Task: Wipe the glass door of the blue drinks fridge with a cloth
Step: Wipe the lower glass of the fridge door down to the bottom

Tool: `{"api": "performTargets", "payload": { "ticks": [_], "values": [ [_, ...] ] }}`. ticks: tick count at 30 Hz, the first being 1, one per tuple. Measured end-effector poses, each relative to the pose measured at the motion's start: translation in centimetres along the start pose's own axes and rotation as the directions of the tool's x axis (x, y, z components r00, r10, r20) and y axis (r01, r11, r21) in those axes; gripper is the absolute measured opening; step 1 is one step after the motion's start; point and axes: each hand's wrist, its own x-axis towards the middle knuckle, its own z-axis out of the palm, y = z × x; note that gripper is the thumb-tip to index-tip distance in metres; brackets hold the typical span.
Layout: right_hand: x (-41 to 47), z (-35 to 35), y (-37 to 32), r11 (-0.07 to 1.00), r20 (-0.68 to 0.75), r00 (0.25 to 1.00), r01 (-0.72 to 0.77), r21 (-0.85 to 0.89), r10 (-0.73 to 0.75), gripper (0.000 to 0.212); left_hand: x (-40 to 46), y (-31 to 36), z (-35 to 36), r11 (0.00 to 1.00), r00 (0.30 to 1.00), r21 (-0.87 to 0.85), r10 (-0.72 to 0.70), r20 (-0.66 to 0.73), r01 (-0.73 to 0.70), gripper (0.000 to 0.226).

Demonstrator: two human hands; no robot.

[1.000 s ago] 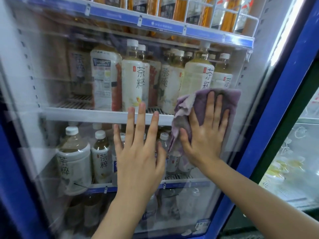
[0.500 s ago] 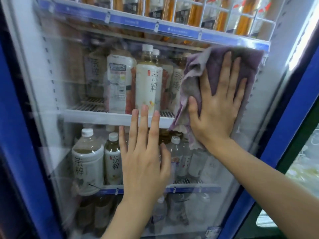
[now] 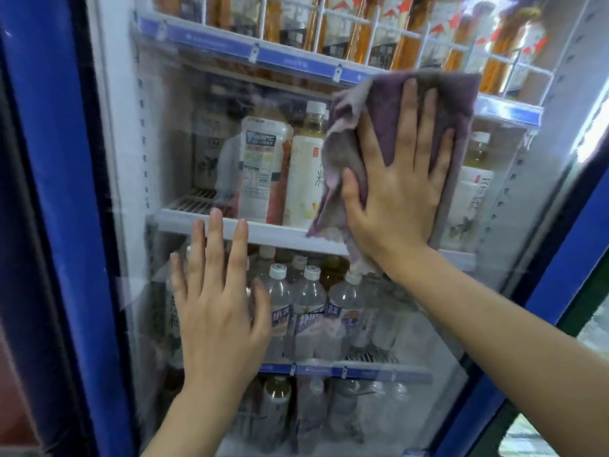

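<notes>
The glass door (image 3: 428,341) of the blue drinks fridge fills the view, its blue frame (image 3: 62,192) running down the left and right sides. My right hand (image 3: 398,189) presses a purple-grey cloth (image 3: 389,110) flat against the upper right part of the glass, fingers straight and spread. My left hand (image 3: 214,308) lies flat on the glass lower down and to the left, fingers straight, holding nothing. The cloth's lower left corner hangs in folds beside my right thumb.
Behind the glass, white shelves (image 3: 263,230) carry tea bottles (image 3: 263,166) and clear water bottles (image 3: 309,311); amber bottles (image 3: 408,44) stand on the top shelf. Another glass-fronted cabinet (image 3: 593,331) adjoins on the right.
My right hand has slid the cloth upward on the glass, from mid-height to just under the top shelf. My left hand has stayed flat on the glass. The view has shifted right and upward.
</notes>
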Motion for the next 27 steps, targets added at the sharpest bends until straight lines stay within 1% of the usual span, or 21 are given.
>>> {"api": "performTargets", "payload": {
  "ticks": [3,6,8,11,13,15,18,20,24,27],
  "values": [
    [2.0,-0.1,-1.5,0.998,-0.047,0.997,-0.066,-0.007,0.066,0.064,-0.1,-0.8,-0.5,1.0,1.0,0.018,-0.017,0.014,0.017,0.071],
    [0.2,-0.1,-2.3,0.996,-0.009,0.996,-0.092,0.0,0.092,0.064,-0.2,-1.7,-0.8,0.999,0.999,0.019,-0.032,0.037,0.032,0.07],
    [-2.8,0.5,-3.4,0.998,0.049,0.997,-0.057,0.004,0.057,0.065,-0.2,-2.2,-0.9,0.999,0.997,0.023,-0.043,0.061,0.042,0.07],
    [-8.4,1.8,-5.0,0.999,0.158,0.986,0.049,-0.007,-0.047,0.066,-0.3,-2.6,-0.9,0.998,0.996,0.051,-0.031,0.087,0.027,0.07],
    [-10.5,2.5,-5.4,0.997,0.188,0.979,0.076,-0.011,-0.073,0.066,-0.3,-2.7,-1.0,0.998,0.995,0.066,-0.018,0.097,0.011,0.07],
    [-10.6,2.7,-5.3,0.997,0.187,0.98,0.076,-0.001,-0.075,0.067,-0.3,-2.9,-1.0,0.996,0.994,0.084,-0.01,0.11,0.001,0.07],
    [-7.9,2.0,-4.9,0.988,0.162,0.975,0.154,0.006,-0.153,0.069,-0.3,-3.1,-1.1,0.995,0.993,0.096,-0.009,0.121,-0.003,0.071],
    [-3.4,1.1,-4.9,0.985,0.127,0.977,0.171,-0.002,-0.17,0.068,-0.3,-3.0,-1.1,0.996,0.993,0.094,-0.01,0.121,-0.002,0.071],
    [5.0,-0.4,-6.2,0.995,0.053,0.994,0.096,-0.016,-0.095,0.064,-0.4,-2.9,-1.1,0.997,0.989,0.077,-0.028,0.142,0.017,0.072],
    [5.3,-0.5,-7.1,0.999,0.052,0.998,0.044,-0.025,-0.043,0.063,-0.4,-2.8,-1.2,0.998,0.989,0.065,-0.026,0.146,0.016,0.073]
  ]
}}
